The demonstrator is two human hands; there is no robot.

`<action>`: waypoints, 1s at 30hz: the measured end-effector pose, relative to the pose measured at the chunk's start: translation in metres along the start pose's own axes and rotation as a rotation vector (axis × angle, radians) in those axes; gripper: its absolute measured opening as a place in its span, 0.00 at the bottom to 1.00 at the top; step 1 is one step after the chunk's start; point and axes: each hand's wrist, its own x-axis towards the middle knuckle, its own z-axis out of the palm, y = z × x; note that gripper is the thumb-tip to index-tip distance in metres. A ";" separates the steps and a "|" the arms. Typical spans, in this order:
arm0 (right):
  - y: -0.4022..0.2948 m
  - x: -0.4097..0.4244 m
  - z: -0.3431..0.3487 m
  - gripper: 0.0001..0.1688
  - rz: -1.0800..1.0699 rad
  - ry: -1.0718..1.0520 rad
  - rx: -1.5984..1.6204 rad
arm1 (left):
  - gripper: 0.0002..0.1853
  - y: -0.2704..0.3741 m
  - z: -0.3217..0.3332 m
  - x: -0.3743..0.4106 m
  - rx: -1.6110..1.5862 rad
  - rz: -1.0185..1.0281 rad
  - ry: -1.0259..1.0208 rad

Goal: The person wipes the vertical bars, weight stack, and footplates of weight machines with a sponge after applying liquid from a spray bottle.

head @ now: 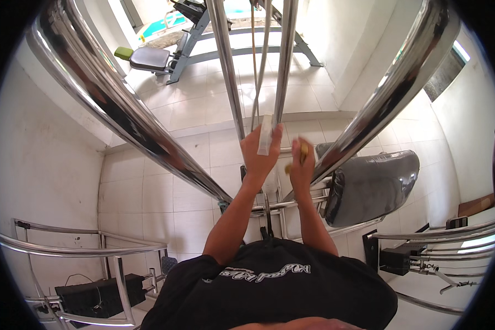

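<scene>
My left hand (259,154) is raised in front of me with a pale, translucent strip-like piece (265,142) between its thumb and fingers. Two slim chrome uprights (284,70) of a gym machine run just beyond it, and the fingers' far side is hidden. To its right, my right hand (303,167) is closed around a small yellow object (303,152). Motion blur hides what kind of object this is; another yellow bit (288,169) shows beside the palm. The two hands are apart.
Thick chrome tubes slant down at left (119,103) and right (379,95). A grey padded seat (373,187) stands close on my right. Chrome frames with black weight stacks are behind left (101,295) and right (396,260). An exercise bench (150,58) lies ahead on white tiles.
</scene>
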 end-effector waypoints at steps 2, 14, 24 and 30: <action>-0.044 0.045 0.028 0.20 -0.237 0.103 0.050 | 0.11 -0.007 -0.002 -0.008 -0.108 0.089 0.016; 0.088 0.097 0.112 0.10 -0.289 0.294 -0.325 | 0.07 -0.082 -0.073 -0.138 -0.284 -0.253 -0.265; 0.304 0.074 0.078 0.37 0.221 -0.362 -0.823 | 0.07 -0.081 -0.158 -0.212 -0.177 -0.330 0.102; 0.250 0.026 0.051 0.24 0.221 -0.555 -0.866 | 0.08 -0.062 -0.189 -0.294 -0.273 -0.365 0.478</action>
